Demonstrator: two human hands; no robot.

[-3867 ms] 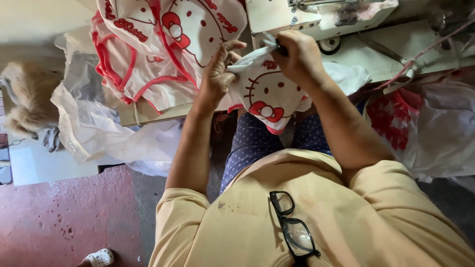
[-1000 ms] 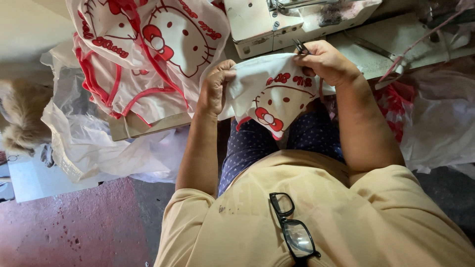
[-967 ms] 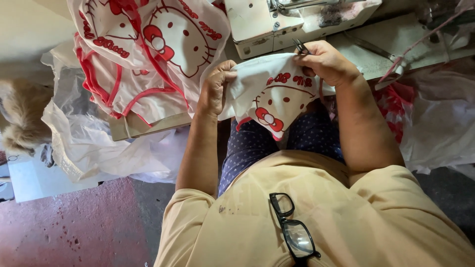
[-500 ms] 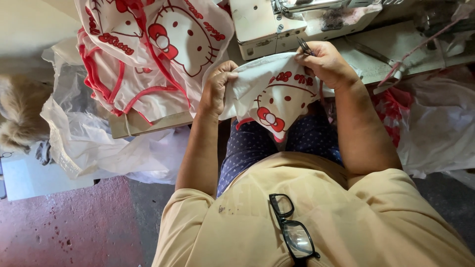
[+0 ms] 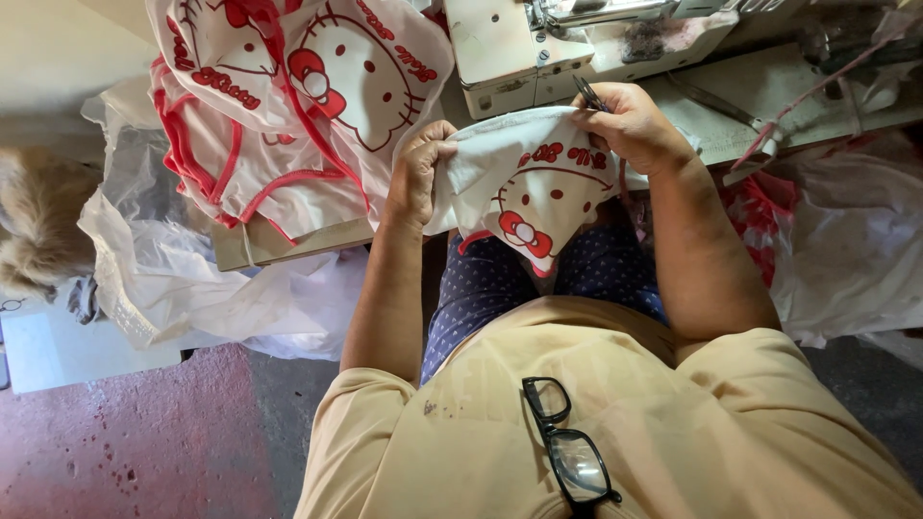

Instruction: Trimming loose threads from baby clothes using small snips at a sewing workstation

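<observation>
My left hand (image 5: pixel 419 173) is closed on the left edge of a small white fabric piece (image 5: pixel 524 187) printed with a red-bowed cartoon cat. My right hand (image 5: pixel 630 125) grips the fabric's upper right edge and also holds small dark thread snips (image 5: pixel 588 93), their tips pointing up. The fabric hangs stretched between both hands above my lap, just in front of the white sewing machine (image 5: pixel 519 43).
A pile of the same printed white and red fabric (image 5: pixel 288 106) lies on the table at left. Clear plastic bags (image 5: pixel 192 288) hang below it, more bags (image 5: pixel 856 250) at right. Black glasses (image 5: pixel 567 442) hang on my shirt. A furry animal (image 5: pixel 34 221) sits far left.
Both hands have lifted the fabric piece slightly and drawn it taut between them. The right hand with the snips has shifted to the fabric's top edge near the machine.
</observation>
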